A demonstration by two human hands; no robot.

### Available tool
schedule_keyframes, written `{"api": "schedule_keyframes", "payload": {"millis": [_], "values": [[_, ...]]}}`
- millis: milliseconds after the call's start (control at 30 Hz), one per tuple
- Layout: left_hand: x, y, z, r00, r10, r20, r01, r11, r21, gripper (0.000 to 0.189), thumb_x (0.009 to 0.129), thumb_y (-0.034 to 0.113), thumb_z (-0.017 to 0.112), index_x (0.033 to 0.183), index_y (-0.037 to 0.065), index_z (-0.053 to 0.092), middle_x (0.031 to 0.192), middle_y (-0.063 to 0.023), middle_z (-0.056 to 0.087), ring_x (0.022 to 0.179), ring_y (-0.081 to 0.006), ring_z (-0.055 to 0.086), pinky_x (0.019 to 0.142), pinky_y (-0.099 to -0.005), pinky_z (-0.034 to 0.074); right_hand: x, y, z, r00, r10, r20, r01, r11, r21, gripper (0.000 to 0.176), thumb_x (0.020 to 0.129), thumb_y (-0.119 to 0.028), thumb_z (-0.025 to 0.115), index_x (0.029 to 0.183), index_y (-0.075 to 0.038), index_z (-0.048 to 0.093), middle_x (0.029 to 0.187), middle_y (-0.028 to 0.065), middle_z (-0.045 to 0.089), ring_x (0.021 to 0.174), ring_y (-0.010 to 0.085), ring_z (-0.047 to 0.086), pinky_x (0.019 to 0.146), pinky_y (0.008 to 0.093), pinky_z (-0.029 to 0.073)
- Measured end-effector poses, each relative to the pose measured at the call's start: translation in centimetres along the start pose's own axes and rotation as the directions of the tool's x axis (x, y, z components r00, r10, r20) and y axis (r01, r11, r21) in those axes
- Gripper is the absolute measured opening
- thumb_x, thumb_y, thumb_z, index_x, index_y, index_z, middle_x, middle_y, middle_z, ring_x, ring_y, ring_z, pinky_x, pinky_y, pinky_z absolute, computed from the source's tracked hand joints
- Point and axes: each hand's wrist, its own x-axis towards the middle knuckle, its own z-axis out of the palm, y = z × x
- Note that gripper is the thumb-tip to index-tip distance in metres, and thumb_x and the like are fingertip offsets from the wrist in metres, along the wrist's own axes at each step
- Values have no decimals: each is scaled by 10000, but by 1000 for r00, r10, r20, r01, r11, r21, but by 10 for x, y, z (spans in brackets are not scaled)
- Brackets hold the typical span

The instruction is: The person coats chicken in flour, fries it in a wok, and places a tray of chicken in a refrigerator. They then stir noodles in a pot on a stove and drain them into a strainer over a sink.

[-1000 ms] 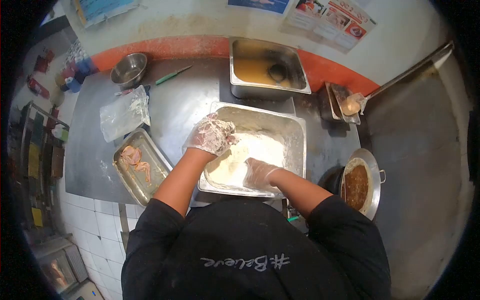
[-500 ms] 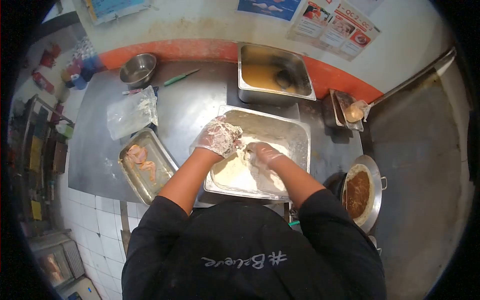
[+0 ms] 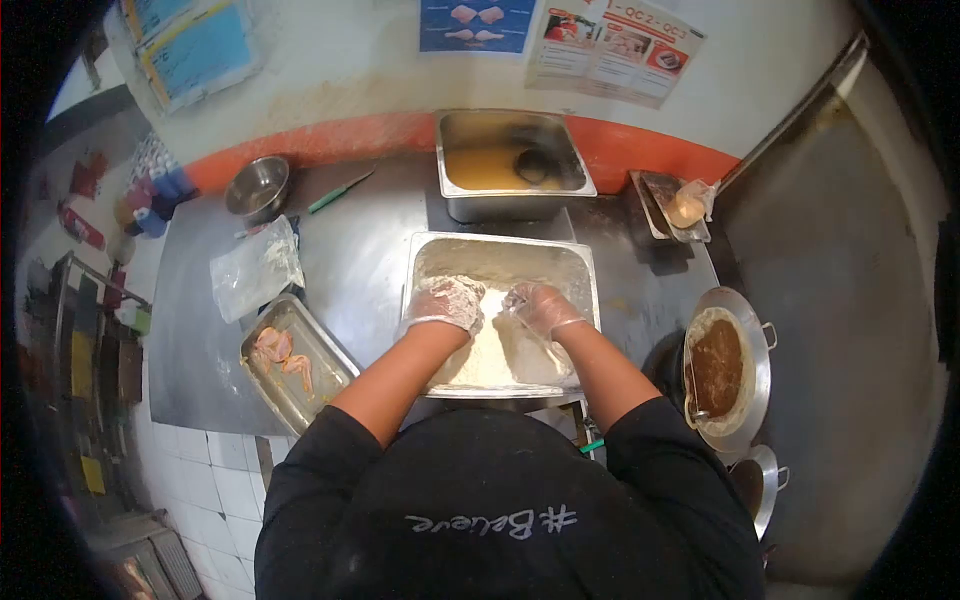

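Observation:
Both hands wear clear plastic gloves and are inside a deep steel pan (image 3: 590,262) of pale flour (image 3: 487,358). My left hand (image 3: 447,303), its glove caked with flour, is at the pan's left side with its fingers curled inward. Facing it across a small gap, my right hand (image 3: 541,308) has its fingers bent. What either hand holds, if anything, is too small or hidden to make out.
A tray (image 3: 340,362) with raw chicken pieces (image 3: 283,357) lies at the left, near a plastic bag (image 3: 257,268), a bowl (image 3: 258,188) and a green-handled knife (image 3: 340,192). Behind stands a pan of orange liquid (image 3: 480,168); at right, a wok (image 3: 757,372).
The view has shifted, and the pan sits lower and further left in it. My left hand has come down into the pan, and the hands are now slightly further apart.

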Motion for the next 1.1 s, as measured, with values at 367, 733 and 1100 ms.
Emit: {"api": "schedule_keyframes", "payload": {"millis": [367,733,1100], "values": [[19,1,53,957,195,212,-118,937,-329,355,863,272,684,1120,27,699,1140,-215,685,1060,-368,648,932,-435,493,-17,-22,13,999,37,-18,-39,994,-101,335,735,-223,768,1039,-90,722,963,191,722,952,350,694,866,396,534],[-37,-22,21,926,324,191,-318,946,-65,359,988,329,471,1138,88,690,1294,-194,609,1204,-345,572,1044,-403,446,-58,-23,-34,991,-103,-82,19,726,-687,135,798,-80,632,834,-26,751,874,208,725,815,319,725,708,413,581],[-41,9,20,989,12,149,16,982,-187,572,862,439,689,1261,41,592,1097,-183,715,1046,-377,667,929,-435,521,-121,-3,-123,900,-117,-419,-39,938,-345,92,751,-110,682,800,-64,745,845,168,718,852,347,702,770,415,568]]}}
